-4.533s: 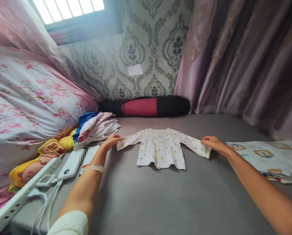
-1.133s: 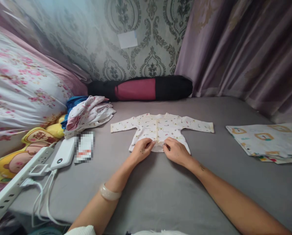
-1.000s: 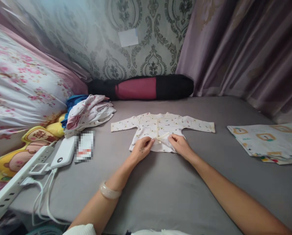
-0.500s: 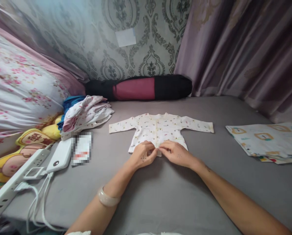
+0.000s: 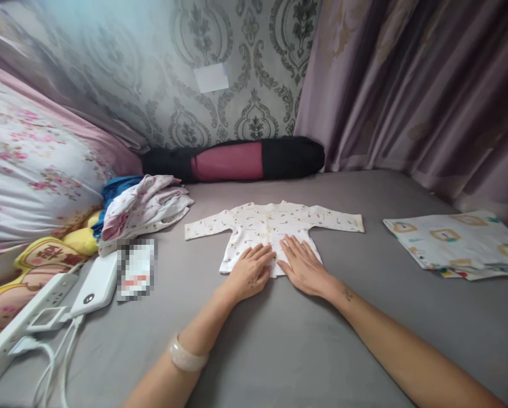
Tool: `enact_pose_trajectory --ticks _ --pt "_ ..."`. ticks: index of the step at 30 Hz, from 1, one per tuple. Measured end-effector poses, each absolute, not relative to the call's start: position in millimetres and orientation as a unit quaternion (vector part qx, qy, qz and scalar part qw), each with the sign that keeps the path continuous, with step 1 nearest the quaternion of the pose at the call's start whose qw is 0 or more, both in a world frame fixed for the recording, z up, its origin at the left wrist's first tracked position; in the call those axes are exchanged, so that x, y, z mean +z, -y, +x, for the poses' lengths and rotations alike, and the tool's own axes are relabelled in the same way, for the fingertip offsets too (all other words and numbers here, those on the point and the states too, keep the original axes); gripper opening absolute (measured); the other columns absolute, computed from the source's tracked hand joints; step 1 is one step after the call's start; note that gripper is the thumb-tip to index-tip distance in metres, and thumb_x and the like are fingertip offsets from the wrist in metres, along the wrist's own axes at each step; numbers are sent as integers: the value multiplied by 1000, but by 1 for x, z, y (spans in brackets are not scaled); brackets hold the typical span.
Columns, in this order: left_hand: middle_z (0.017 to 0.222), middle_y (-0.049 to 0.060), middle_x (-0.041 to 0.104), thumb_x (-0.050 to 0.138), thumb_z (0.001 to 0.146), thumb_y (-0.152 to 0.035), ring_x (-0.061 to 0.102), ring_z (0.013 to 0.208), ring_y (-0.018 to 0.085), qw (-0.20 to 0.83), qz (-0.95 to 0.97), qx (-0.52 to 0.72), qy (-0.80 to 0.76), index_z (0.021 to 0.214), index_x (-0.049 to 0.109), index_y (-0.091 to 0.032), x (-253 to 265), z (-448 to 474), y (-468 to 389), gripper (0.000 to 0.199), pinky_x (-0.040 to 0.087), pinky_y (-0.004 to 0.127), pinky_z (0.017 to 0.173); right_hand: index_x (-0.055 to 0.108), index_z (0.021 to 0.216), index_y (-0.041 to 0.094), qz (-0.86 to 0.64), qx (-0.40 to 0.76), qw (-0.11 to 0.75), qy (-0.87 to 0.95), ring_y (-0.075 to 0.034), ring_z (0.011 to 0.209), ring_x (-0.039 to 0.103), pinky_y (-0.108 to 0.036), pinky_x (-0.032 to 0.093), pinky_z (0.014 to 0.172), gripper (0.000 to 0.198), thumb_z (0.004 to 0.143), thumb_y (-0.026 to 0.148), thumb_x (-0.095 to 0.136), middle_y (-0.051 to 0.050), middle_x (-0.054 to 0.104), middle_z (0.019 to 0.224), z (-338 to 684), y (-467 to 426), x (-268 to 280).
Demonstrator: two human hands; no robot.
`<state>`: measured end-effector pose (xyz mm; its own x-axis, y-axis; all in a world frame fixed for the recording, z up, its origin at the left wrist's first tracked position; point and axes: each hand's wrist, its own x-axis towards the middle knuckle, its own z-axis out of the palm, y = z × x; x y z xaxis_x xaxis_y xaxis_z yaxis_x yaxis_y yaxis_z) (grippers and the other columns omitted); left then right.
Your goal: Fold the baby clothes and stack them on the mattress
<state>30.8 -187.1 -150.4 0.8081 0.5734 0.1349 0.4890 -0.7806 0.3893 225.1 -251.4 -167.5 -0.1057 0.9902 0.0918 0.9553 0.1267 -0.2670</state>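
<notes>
A small white baby shirt (image 5: 254, 226) with a tiny print lies spread on the grey sheet (image 5: 279, 345), both sleeves stretched out sideways and its collar facing away from me. My left hand (image 5: 253, 271) rests flat on the lower front, left of the middle seam, fingers extended. On the other side of that seam, my right hand (image 5: 303, 265) lies flat with its fingers spread. Neither hand grips the cloth. Parts of the shirt's lower hem are hidden under my palms.
Folded printed cloth (image 5: 453, 243) lies at the right. At left are a heap of crumpled clothes (image 5: 147, 207), a blurred packet (image 5: 137, 271), a white power bank (image 5: 94, 286), a power strip (image 5: 28, 323) with cables, and a yellow plush (image 5: 45, 258). A black-and-red roll (image 5: 232, 160) lies along the wall.
My fingers were pinching the shirt's bottom edge at the middle. They have let go, and both hands now lie flat on the front, a little apart. The view has shifted slightly.
</notes>
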Motion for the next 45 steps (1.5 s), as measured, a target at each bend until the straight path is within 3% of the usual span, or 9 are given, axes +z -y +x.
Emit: enact_pose_trajectory --ticks 4,7,11,17,24,35,38,41,45 --pt "137 9 51 44 86 -21 41 130 27 151 941 126 -275 127 53 -23 -140 32 185 42 34 46 106 28 147 14 -652 84 128 743 -25 142 14 -46 14 115 65 95 53 27 -13 21 154 235 268 -162" --pt "118 11 62 45 88 -28 53 113 28 129 944 121 -280 109 62 -20 -131 45 183 28 41 43 96 44 138 18 -629 116 152 754 -24 136 32 -41 26 110 54 96 48 29 -11 38 147 253 274 -151" --pt "94 14 63 40 92 -36 57 94 28 90 934 107 -330 81 63 -16 -125 84 184 32 43 43 83 66 104 20 -674 96 210 702 -19 100 59 -31 44 89 37 96 32 32 -7 66 106 287 255 -138" --pt "104 15 59 45 87 -21 55 99 26 118 937 140 -299 93 57 -15 -138 138 186 14 43 41 89 63 99 16 -692 -58 176 698 -20 101 52 -29 38 89 29 85 7 39 -9 61 102 315 216 -142" --pt "130 17 50 41 91 -24 45 124 25 131 936 160 -286 117 48 -14 -162 143 182 29 33 45 106 62 95 19 -659 -107 76 741 -20 92 50 -29 35 81 26 87 8 40 -9 59 96 323 198 -145" --pt "151 15 30 18 95 -53 23 140 31 72 956 90 -269 144 29 -14 -167 145 189 64 20 51 112 67 85 17 -652 -62 6 755 -23 98 52 -33 35 85 22 85 11 46 -11 64 96 321 182 -123" --pt "148 15 35 21 96 -50 26 139 28 80 949 102 -287 142 34 -12 -164 145 190 61 21 48 113 67 103 15 -666 -11 30 745 -24 112 50 -34 34 96 31 88 14 40 -13 63 113 293 174 -119" --pt "145 15 40 25 96 -39 30 137 27 75 935 122 -323 141 36 -12 -163 144 193 54 20 50 113 46 136 12 -656 125 26 744 -21 134 33 -32 25 108 48 95 30 29 -13 41 144 261 164 -123" --pt "145 17 39 28 96 -38 30 137 29 49 937 140 -317 142 34 -10 -166 140 199 55 18 55 112 18 150 10 -697 215 4 684 -22 143 4 -39 8 115 69 94 51 19 -11 8 157 238 147 -140"
